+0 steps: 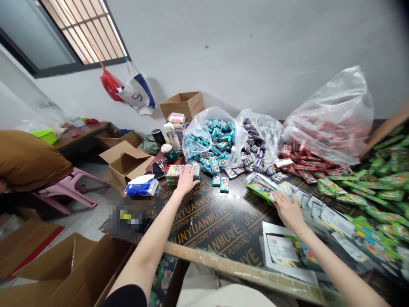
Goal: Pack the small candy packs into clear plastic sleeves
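My left hand lies over a row of small printed boxes, its fingers stretched out on top and the thumb apart. Some of the boxes are hidden under it. On the right, my right hand reaches across overlapping printed plastic bags, fingers spread, with its fingertips at the edge of a green-printed bag. Two small blue boxes lie between my hands. Near my right forearm is another flat printed bag.
Clear sacks hold blue boxes, purple boxes and red packets. Green packets are heaped at right. A blue-white tissue pack, bottles and open cartons stand left. A person bends by a pink stool.
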A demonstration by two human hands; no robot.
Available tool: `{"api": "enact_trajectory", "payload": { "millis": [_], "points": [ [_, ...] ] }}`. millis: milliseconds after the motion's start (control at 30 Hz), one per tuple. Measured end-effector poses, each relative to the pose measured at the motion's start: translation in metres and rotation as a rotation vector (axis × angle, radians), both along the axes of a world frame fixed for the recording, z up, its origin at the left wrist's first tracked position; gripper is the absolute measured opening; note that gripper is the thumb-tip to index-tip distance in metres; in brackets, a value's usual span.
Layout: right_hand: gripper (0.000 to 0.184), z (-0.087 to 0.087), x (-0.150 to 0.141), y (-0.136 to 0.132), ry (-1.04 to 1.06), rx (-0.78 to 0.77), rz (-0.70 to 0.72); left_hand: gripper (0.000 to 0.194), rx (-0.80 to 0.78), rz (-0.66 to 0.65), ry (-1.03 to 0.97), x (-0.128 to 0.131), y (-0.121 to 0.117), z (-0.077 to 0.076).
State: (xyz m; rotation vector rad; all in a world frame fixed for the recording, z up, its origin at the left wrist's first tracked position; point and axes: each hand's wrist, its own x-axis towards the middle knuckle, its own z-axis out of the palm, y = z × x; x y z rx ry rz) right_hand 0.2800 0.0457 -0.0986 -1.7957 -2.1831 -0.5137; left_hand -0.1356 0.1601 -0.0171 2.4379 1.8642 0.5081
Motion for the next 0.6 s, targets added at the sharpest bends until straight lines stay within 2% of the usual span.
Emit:
{"api": "enact_trajectory", "payload": {
  "millis": [67,100,167,233,267,333,400,433,533,600],
  "points": [
    [0.038,0.017,-0.022,-0.005,0.155,0.062,-0.014,0.075,-0.026,-0.025,-0.239,0.030,-0.015,0.001],
    [0.039,0.027,-0.039,-0.008,0.244,0.088,-0.008,0.079,-0.069,-0.050,-0.440,0.050,-0.027,0.001],
    [0.044,0.048,-0.082,-0.020,0.430,0.075,0.076,0.083,-0.258,-0.182,-0.875,0.093,-0.056,0.000],
    [0.045,0.069,-0.124,-0.036,0.590,0.010,0.191,0.091,-0.425,-0.311,-1.223,0.131,-0.086,-0.002],
    [0.045,0.078,-0.141,-0.045,0.651,-0.053,0.258,0.087,-0.463,-0.302,-1.374,0.146,-0.099,-0.002],
    [0.046,0.093,-0.159,-0.060,0.745,-0.164,0.368,0.066,-0.512,-0.191,-1.616,0.162,-0.120,0.000],
    [0.046,0.106,-0.158,-0.067,0.835,-0.166,0.393,0.052,-0.647,-0.141,-1.754,0.165,-0.134,0.005],
    [0.045,0.111,-0.151,-0.067,0.886,-0.122,0.372,0.049,-0.751,-0.165,-1.778,0.163,-0.139,0.007],
    [0.041,0.122,-0.125,-0.056,1.040,0.015,0.281,0.045,-1.016,-0.315,-1.740,0.157,-0.153,0.013],
    [0.041,0.126,-0.112,-0.048,1.110,-0.005,0.273,0.044,-1.061,-0.397,-1.689,0.155,-0.159,0.014]
  ]
}}
